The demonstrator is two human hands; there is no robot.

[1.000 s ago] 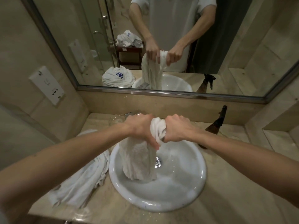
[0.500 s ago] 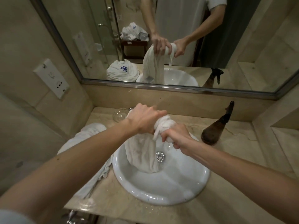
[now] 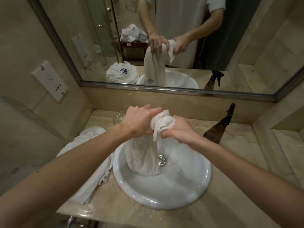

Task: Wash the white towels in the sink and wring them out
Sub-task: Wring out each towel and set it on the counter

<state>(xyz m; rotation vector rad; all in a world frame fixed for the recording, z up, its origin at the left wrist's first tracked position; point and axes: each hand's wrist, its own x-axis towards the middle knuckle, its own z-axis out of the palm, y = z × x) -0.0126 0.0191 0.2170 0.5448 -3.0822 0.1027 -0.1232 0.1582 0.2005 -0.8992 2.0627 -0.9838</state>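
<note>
A wet white towel (image 3: pixel 143 155) hangs from both my hands into the round white sink (image 3: pixel 181 191). My left hand (image 3: pixel 138 122) grips the bunched top of the towel from the left. My right hand (image 3: pixel 179 130) grips the same twisted bunch from the right, knuckles close to the left hand. The towel's lower end rests on the basin beside the metal drain (image 3: pixel 161 160). Another white towel (image 3: pixel 87 163) lies crumpled on the counter left of the sink.
A dark brown spray bottle (image 3: pixel 217 129) stands on the marble counter at the right. A clear glass (image 3: pixel 118 117) sits behind my left hand. The wall mirror (image 3: pixel 246 46) runs along the back; a socket plate (image 3: pixel 49 79) is on the left wall.
My hands have drawn together again on the towel's top and twisted it tighter. The head camera has shifted slightly closer and to the right.
</note>
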